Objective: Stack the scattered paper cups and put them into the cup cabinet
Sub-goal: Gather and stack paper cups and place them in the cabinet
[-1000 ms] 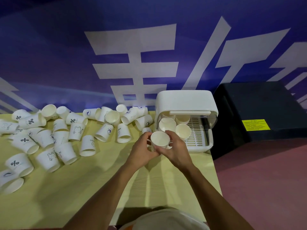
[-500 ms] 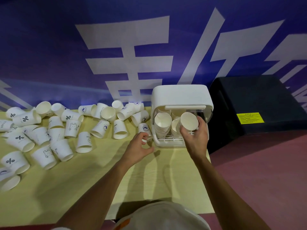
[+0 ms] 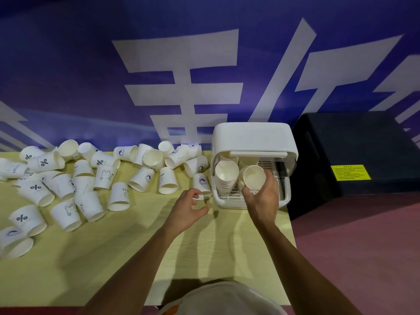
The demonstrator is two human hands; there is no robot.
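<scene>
Cup cabinet point(image 3: 254, 137): white, set at the far right corner of the bench point(image 3: 136, 258), front open.

Right grip point(image 3: 263, 198): fingers curled round one paper cup point(image 3: 253, 178), which is tilted with its mouth toward the person and sits in the cabinet opening.

Stack of cups point(image 3: 226, 176): inside the cabinet on its left side, just beside the held cup.

Left grip point(image 3: 186, 208): over the bench near the cabinet's left wall, fingers loosely curled, holding nothing. A printed cup point(image 3: 201, 183) stands rim-down just beyond it.

Scattered cups point(image 3: 105, 177): strewn along the far edge and left half of the bench, some on their sides, some inverted.

Black case point(image 3: 354, 144): beside the bench's right edge.
</scene>
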